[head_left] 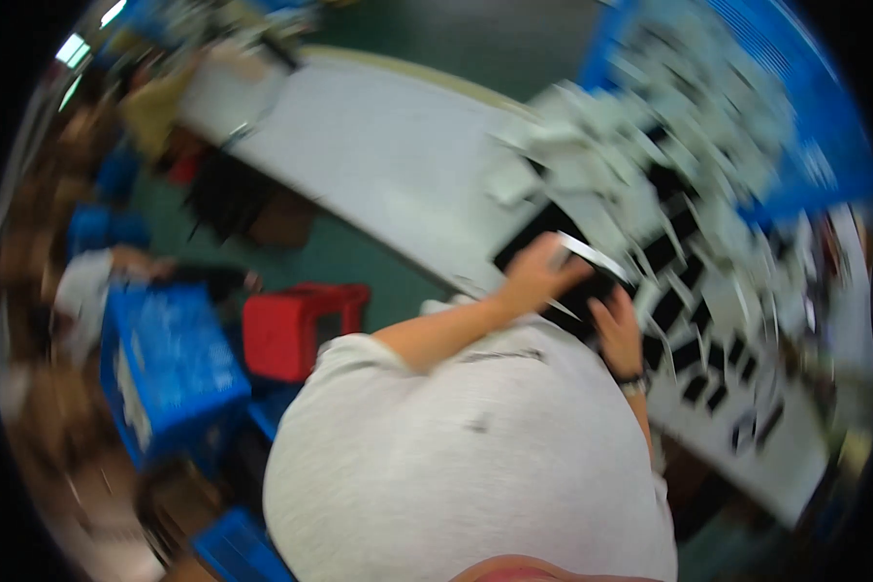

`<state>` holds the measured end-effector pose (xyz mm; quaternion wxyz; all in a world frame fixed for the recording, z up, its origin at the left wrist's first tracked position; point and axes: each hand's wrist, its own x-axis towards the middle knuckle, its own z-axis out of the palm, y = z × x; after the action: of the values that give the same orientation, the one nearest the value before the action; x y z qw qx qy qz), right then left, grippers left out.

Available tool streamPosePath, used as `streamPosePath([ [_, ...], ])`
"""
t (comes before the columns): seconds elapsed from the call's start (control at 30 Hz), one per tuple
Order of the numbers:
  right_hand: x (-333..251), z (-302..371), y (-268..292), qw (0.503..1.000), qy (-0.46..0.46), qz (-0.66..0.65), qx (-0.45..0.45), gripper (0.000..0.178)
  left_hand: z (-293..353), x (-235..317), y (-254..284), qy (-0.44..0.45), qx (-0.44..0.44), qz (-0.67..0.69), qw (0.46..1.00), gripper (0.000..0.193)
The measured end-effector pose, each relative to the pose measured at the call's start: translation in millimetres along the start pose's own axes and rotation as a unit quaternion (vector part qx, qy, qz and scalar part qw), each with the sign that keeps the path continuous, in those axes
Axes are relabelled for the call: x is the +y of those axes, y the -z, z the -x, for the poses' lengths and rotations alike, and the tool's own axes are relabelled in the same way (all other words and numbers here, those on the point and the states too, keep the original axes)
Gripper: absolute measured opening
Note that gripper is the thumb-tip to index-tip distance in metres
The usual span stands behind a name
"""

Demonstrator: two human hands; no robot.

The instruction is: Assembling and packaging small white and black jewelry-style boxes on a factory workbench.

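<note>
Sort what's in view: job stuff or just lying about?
In the job, apparently:
white-edged piece at left hand and right hand
heaped pieces
white table
blue crate upper right

Lying about, seemingly:
red stool
left-side blue crate

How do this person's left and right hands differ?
The left hand is higher and farther left in the picture; the right hand is lower, farther right. The left wrist looks bare, while the right wrist wears a band. Both hands are ungloved, at a white-edged dark piece.
</note>
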<state>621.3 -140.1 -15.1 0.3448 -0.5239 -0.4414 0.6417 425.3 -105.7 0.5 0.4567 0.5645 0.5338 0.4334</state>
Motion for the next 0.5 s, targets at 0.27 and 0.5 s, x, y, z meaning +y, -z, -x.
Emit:
streamPosePath([
  [0.27, 11, -27, 4, 0.998, -0.003, 0.046, -0.032, 0.042, 0, -12, 8, 0.066, -0.004, 0.031, 0.997, 0.048],
  [0.5, 10, -46, -5, 0.988, 0.018, 0.139, -0.058, 0.045, 6, -3, 25, 0.151, 0.008, 0.066, 0.986, 0.045],
])
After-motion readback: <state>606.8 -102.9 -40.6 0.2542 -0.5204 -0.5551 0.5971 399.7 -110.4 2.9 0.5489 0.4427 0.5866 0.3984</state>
